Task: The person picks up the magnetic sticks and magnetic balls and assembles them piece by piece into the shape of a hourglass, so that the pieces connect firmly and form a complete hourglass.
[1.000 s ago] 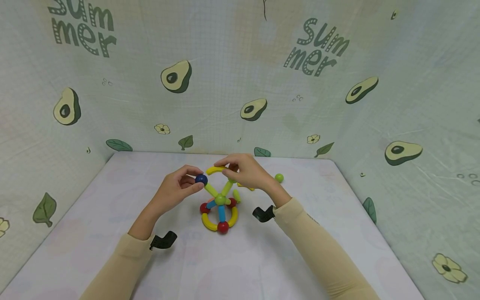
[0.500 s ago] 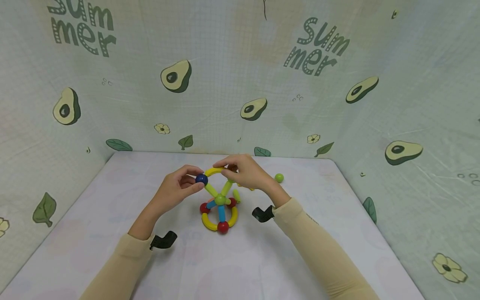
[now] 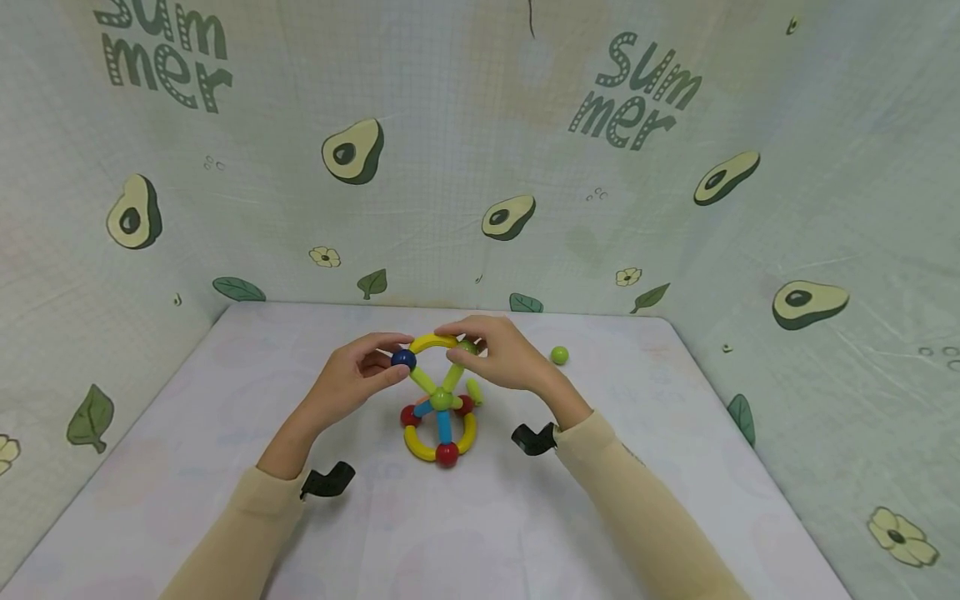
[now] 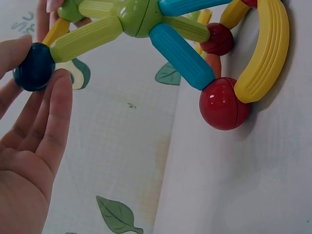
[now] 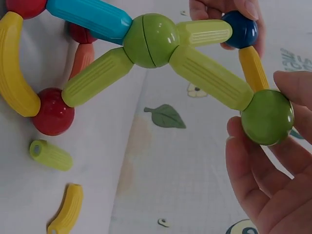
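Note:
A magnetic stick-and-ball model stands on the table. Its base has red balls [image 3: 446, 454] joined by curved yellow sticks [image 5: 15, 63]. Blue sticks [image 4: 181, 56] and a light green one lead up to a central green ball [image 3: 441, 399]. Two more light green sticks fan upward to a dark blue ball [image 3: 402, 359] and an upper green ball [image 5: 267, 118]. Between those two balls arches a curved yellow stick [image 3: 433, 341]. My left hand [image 3: 351, 371] pinches the blue ball between thumb and fingers. My right hand [image 3: 504, 354] holds the upper green ball by its thumb and fingers.
A loose light green stick [image 5: 51, 155] and a loose curved yellow stick [image 5: 67, 209] lie on the table beside the model. Farther right rests a loose green ball [image 3: 559, 356]. A patterned cloth wall [image 3: 420, 250] rises behind the table's back edge.
The curved yellow stick's left end has come against the blue ball, closing the gap. My right hand has shifted slightly right and down, onto the upper green ball. The left hand stays put.

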Demonstrator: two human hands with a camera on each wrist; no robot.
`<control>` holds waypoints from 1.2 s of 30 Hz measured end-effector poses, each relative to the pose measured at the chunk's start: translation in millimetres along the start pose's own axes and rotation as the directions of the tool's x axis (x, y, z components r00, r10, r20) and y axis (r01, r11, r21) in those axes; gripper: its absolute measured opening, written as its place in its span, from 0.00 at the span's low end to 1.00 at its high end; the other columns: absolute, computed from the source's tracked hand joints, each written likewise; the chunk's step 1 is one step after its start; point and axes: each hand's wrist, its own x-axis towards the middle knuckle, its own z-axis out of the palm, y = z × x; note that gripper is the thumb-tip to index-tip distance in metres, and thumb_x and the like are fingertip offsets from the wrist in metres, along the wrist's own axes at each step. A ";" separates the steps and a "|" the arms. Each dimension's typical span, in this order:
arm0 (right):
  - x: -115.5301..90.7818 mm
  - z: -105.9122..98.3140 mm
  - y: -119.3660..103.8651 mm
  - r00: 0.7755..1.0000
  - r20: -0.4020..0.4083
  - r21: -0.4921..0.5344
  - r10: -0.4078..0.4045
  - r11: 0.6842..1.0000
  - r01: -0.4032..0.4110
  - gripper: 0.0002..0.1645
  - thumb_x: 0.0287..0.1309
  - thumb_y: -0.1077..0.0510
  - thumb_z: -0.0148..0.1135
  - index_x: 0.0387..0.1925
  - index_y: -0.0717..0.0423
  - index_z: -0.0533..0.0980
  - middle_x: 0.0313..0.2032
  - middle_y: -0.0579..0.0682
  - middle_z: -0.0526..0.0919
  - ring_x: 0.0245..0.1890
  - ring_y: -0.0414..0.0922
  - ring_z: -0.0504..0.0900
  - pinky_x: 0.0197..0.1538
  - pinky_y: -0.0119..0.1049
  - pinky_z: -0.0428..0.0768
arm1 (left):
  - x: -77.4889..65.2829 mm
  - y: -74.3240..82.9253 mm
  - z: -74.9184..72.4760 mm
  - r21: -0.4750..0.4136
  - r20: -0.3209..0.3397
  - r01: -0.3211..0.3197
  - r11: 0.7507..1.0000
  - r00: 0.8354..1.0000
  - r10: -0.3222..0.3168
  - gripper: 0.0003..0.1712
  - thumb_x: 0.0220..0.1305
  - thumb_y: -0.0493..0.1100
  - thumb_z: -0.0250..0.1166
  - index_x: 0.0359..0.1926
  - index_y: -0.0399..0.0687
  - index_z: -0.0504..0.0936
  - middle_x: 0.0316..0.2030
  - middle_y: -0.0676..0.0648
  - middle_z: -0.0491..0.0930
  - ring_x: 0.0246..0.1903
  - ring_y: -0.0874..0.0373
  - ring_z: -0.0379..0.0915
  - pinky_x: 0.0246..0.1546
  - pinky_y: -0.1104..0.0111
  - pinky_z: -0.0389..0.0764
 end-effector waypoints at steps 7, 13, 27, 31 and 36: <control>-13.4 7.1 4.7 0.998 -0.053 0.026 0.021 0.999 -0.019 0.24 0.74 0.57 0.66 0.68 0.50 0.79 0.60 0.46 0.85 0.49 0.41 0.84 0.55 0.34 0.85 | -0.9 -1.1 -0.6 0.029 0.011 -0.015 0.999 1.000 0.015 0.29 0.72 0.52 0.72 0.71 0.64 0.78 0.56 0.47 0.81 0.47 0.52 0.80 0.49 0.68 0.84; -19.2 21.9 8.4 0.986 -0.157 0.074 0.051 0.996 -0.040 0.23 0.73 0.60 0.67 0.67 0.50 0.80 0.58 0.48 0.85 0.46 0.42 0.85 0.54 0.34 0.86 | -1.0 -0.8 0.3 0.041 0.018 -0.022 0.999 1.000 0.022 0.30 0.72 0.52 0.72 0.72 0.65 0.78 0.54 0.48 0.80 0.46 0.51 0.79 0.49 0.65 0.84; -26.8 45.0 9.9 0.922 -0.352 0.130 0.164 0.984 -0.125 0.26 0.71 0.58 0.70 0.68 0.50 0.77 0.55 0.50 0.87 0.43 0.43 0.90 0.50 0.35 0.88 | 1.5 -1.2 2.5 0.036 0.066 -0.047 0.998 0.997 0.045 0.33 0.73 0.51 0.71 0.76 0.65 0.74 0.50 0.47 0.77 0.43 0.50 0.78 0.46 0.66 0.84; -27.2 48.0 12.0 0.914 -0.373 0.113 0.156 0.986 -0.123 0.26 0.71 0.58 0.70 0.67 0.49 0.76 0.54 0.52 0.88 0.42 0.44 0.90 0.49 0.36 0.88 | 1.1 -2.0 1.7 0.036 0.069 -0.041 0.998 0.997 0.039 0.34 0.73 0.51 0.71 0.76 0.65 0.73 0.50 0.47 0.77 0.44 0.50 0.78 0.46 0.67 0.84; -26.6 49.1 13.0 0.913 -0.379 0.118 0.152 0.986 -0.115 0.23 0.72 0.56 0.69 0.65 0.46 0.78 0.52 0.49 0.89 0.42 0.43 0.90 0.49 0.35 0.88 | 0.8 -2.8 0.2 0.026 0.084 -0.044 0.999 0.996 0.041 0.34 0.72 0.51 0.72 0.76 0.65 0.73 0.50 0.47 0.77 0.45 0.50 0.77 0.47 0.66 0.84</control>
